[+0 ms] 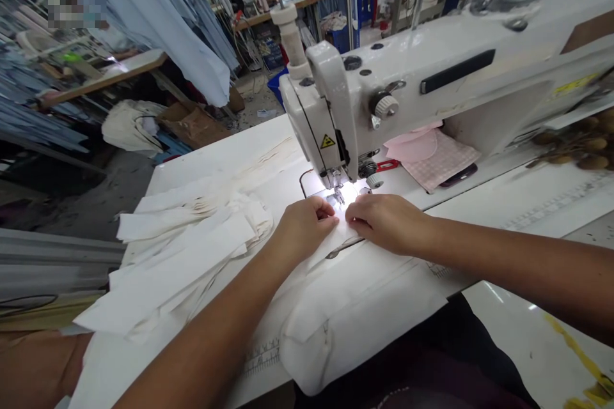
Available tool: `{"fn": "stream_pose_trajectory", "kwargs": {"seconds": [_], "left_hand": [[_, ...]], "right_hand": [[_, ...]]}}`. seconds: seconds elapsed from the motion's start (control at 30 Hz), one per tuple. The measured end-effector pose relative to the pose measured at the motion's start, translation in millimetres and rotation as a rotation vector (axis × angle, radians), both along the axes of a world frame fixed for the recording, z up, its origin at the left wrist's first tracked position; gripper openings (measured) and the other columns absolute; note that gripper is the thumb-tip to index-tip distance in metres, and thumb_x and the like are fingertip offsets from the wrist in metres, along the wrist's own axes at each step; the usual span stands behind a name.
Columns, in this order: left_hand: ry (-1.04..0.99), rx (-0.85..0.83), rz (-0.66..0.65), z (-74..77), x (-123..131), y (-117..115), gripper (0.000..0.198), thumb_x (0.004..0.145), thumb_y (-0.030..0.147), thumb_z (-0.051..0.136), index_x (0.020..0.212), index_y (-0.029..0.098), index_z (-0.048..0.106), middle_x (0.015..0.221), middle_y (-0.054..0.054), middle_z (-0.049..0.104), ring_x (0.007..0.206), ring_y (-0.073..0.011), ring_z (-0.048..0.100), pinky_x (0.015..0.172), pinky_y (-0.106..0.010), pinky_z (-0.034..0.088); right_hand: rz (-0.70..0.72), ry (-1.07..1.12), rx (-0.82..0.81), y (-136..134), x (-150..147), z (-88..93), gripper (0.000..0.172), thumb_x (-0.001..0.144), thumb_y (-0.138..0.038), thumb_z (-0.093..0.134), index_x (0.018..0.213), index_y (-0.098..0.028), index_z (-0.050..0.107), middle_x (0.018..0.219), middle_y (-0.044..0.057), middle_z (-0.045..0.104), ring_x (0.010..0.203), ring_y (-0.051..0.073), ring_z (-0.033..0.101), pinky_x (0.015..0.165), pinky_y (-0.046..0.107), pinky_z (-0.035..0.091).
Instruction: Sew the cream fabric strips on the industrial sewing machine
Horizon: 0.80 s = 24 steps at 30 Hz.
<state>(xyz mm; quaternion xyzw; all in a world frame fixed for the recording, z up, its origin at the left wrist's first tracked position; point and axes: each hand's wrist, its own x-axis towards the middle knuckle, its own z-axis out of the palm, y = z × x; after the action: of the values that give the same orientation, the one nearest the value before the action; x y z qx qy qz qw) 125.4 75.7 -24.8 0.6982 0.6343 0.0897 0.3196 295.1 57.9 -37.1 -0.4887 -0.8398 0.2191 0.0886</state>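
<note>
A white sewing machine (432, 77) stands across the white table (551, 204). Under its needle and presser foot (338, 195) lies a white fabric piece (364, 307) that runs toward me over the table's front edge. My left hand (304, 227) rests on the fabric just left of the needle, fingers curled and pinching the cloth. My right hand (388, 222) presses the same fabric just right of the needle, fingers bent together on it. The two sets of fingertips nearly touch in front of the foot.
A pile of several white cut strips (187, 249) lies on the table at my left. Pink checked fabric (434, 153) sits behind the machine arm. Pale blue garments (158, 6) hang at the back left; a cardboard box (192, 124) is on the floor.
</note>
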Motion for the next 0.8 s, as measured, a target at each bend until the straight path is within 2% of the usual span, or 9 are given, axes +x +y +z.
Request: {"fn": "stream_pose_trajectory", "kwargs": {"seconds": [0.07,0.13,0.3,0.43,0.63,0.73,0.8], "left_hand": [[0.019,-0.012,-0.005,0.3,-0.3,3.8,0.007,0.069,0.027,0.063,0.073,0.021,0.061,0.068,0.002,0.061,0.061,-0.0129,0.053,0.055,-0.024,0.039],[0.029,-0.024,0.007,0.5,-0.4,8.5,0.009,0.068,0.028,0.063,0.074,0.021,0.059,0.066,0.003,0.059,0.059,-0.0126,0.052,0.052,-0.024,0.037],[0.037,-0.033,0.018,0.8,1.4,21.5,0.011,0.067,0.027,0.062,0.073,0.021,0.054,0.060,0.005,0.053,0.057,-0.0117,0.049,0.051,-0.024,0.032],[-0.006,-0.044,0.043,2.2,2.4,26.3,0.013,0.067,0.025,0.062,0.074,0.021,0.052,0.060,0.006,0.051,0.057,-0.0114,0.050,0.051,-0.024,0.030],[-0.072,-0.033,0.069,-0.8,-1.7,24.6,0.013,0.066,0.029,0.061,0.070,0.020,0.051,0.059,0.005,0.052,0.059,-0.0131,0.051,0.054,-0.025,0.033],[-0.202,-0.077,0.064,-7.6,-6.4,20.4,0.016,0.067,0.032,0.061,0.070,0.020,0.052,0.062,0.004,0.054,0.060,-0.0130,0.051,0.056,-0.025,0.036],[-0.275,-0.069,0.056,-10.5,-9.3,15.8,0.016,0.067,0.032,0.062,0.071,0.020,0.052,0.064,0.003,0.055,0.061,-0.0130,0.051,0.057,-0.025,0.038]], "right_hand": [[0.110,-0.056,0.091,0.6,4.8,-1.5,0.021,0.087,-0.015,0.045,0.076,-0.017,0.062,0.082,0.004,0.060,0.075,0.015,0.052,0.054,0.024,0.026],[0.152,-0.075,0.160,2.3,9.6,-4.5,0.022,0.089,-0.018,0.045,0.077,-0.017,0.064,0.083,0.005,0.060,0.075,0.014,0.052,0.052,0.024,0.023],[0.166,-0.088,0.304,9.5,16.4,-13.8,0.024,0.091,-0.027,0.046,0.079,-0.018,0.065,0.082,0.005,0.060,0.063,0.011,0.047,0.048,0.024,0.018],[0.162,-0.038,0.362,11.3,16.7,-17.7,0.023,0.092,-0.029,0.046,0.089,-0.017,0.065,0.082,0.006,0.062,0.064,0.013,0.048,0.049,0.025,0.021],[0.165,0.002,0.247,10.8,19.3,-13.7,0.022,0.091,-0.029,0.046,0.092,-0.019,0.066,0.088,0.008,0.064,0.078,0.018,0.054,0.053,0.025,0.030],[0.036,0.081,0.141,12.4,22.7,-11.9,0.024,0.091,-0.027,0.042,0.091,-0.018,0.064,0.090,0.008,0.064,0.087,0.021,0.055,0.063,0.028,0.038],[-0.072,0.163,0.043,13.5,24.0,-11.3,0.023,0.090,-0.031,0.043,0.088,-0.018,0.062,0.088,0.007,0.063,0.083,0.020,0.056,0.065,0.030,0.040]]}}
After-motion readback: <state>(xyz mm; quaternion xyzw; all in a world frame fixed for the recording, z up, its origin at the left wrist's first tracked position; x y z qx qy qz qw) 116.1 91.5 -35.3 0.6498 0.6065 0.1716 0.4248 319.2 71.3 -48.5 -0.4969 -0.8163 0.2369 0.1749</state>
